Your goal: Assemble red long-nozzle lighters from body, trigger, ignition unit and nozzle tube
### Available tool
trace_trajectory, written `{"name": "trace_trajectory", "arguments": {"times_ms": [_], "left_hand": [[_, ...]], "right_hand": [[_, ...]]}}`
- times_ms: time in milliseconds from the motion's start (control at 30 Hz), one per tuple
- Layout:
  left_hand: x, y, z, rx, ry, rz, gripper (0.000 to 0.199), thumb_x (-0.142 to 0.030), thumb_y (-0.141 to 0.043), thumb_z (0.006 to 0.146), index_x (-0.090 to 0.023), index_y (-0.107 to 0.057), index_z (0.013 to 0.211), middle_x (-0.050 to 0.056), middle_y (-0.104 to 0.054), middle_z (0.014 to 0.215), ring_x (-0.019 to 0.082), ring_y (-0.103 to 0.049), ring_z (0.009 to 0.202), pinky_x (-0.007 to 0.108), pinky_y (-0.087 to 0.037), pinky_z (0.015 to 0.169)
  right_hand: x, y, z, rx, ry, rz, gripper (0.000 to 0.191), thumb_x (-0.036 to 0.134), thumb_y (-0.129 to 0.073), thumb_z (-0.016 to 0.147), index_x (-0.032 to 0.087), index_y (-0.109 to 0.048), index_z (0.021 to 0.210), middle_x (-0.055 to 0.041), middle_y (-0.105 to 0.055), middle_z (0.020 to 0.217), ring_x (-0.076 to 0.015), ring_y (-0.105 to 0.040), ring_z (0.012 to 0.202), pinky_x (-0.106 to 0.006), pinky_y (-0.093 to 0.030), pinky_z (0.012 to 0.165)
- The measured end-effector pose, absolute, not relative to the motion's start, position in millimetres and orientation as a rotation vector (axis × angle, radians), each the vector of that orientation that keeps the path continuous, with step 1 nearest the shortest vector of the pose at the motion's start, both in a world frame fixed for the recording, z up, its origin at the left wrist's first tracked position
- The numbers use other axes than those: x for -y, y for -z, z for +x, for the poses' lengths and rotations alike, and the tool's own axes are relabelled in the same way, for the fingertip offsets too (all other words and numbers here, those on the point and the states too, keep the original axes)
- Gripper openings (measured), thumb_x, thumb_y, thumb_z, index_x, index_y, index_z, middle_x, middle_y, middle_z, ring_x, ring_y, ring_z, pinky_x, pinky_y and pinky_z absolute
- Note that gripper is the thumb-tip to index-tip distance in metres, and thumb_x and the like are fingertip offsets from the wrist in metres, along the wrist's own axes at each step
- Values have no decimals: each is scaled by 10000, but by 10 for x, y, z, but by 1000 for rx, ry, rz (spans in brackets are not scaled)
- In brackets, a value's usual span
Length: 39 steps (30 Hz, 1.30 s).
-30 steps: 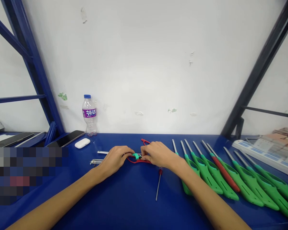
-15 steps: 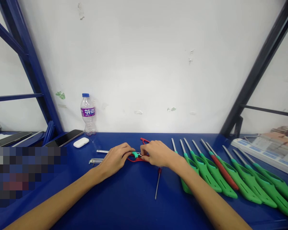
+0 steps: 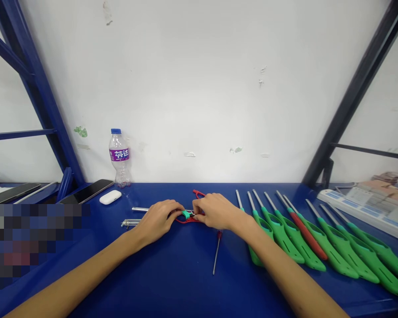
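An opened long-nosed lighter with a red housing (image 3: 198,193) lies on the blue table between my hands. A small green plastic part (image 3: 186,214) sits in it, with thin metal or wire beside it. My left hand (image 3: 159,217) is closed, thumb and fingertips pinching the green part from the left. My right hand (image 3: 215,211) pinches at the lighter's inside just right of that part; its fingers hide what they grip. The lighter's metal tube (image 3: 139,209) sticks out beyond my left hand. In front of my right hand lies a screwdriver (image 3: 216,254) with a red handle.
Several assembled green lighters (image 3: 290,238), one red lighter (image 3: 308,236) among them, are lined up on the right. A clear part (image 3: 130,222) lies left of my left hand. Further back are a white case (image 3: 110,197), a phone (image 3: 89,191), a bottle (image 3: 120,165) and a power strip (image 3: 365,212).
The view has shifted slightly. My hands stay at the lighter, and the green part appears slightly turned between my fingers.
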<state>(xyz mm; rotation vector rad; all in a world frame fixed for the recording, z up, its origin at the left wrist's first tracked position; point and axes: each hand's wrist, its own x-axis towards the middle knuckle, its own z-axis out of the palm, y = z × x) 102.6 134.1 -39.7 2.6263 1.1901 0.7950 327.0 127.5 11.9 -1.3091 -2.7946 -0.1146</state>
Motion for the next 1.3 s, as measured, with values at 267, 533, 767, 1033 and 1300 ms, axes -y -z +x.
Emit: {"name": "trace_trajectory", "arguments": {"times_ms": [267, 533, 767, 1033, 1300], "left_hand": [[-1355, 404, 1022, -1189, -827, 2612, 205, -249, -504, 981, -256, -701, 1035, -14, -716, 1003, 160, -657, 910, 257, -461, 802], [-1348, 416, 1025, -1204, -808, 2634, 212, -212, -498, 977, -241, -704, 1018, 4, -707, 991, 172, -644, 916, 272, -458, 814], [-1364, 431, 1029, -1197, -783, 2642, 228, -228, -457, 994, -242, -683, 1021, 11, -682, 970, 176, -624, 903, 283, -452, 805], [-1391, 469, 1033, -1241, -727, 2664, 187, -214, -439, 993, -230, -625, 996, 13, -646, 953, 186, -593, 894, 297, -436, 783], [-1351, 471, 1075, -1303, -613, 2807, 201, -184, -379, 1000, -210, -573, 1041, 39, -618, 987, 200, -574, 911, 308, -442, 765]], "right_hand": [[-1286, -114, 3281, 2793, 113, -1285, 75, 295, -600, 904, 227, -632, 912, -8, -710, 796, -187, -640, 737, -276, -250, 577], [-1290, -116, 3283, 2814, 116, -1295, 89, 288, -583, 932, 226, -642, 955, -17, -710, 816, -195, -654, 775, -278, -270, 603], [-1280, -135, 3288, 2819, 118, -1287, 70, 274, -589, 931, 232, -640, 953, -10, -712, 815, -195, -662, 781, -282, -273, 591], [-1279, -114, 3298, 2796, 65, -1283, 145, 363, -603, 935, 240, -670, 972, -14, -725, 832, -201, -664, 796, -272, -323, 633], [-1291, -119, 3272, 2800, 46, -1314, 118, 344, -669, 898, 245, -671, 963, -2, -731, 840, -191, -669, 801, -265, -329, 635]]}}
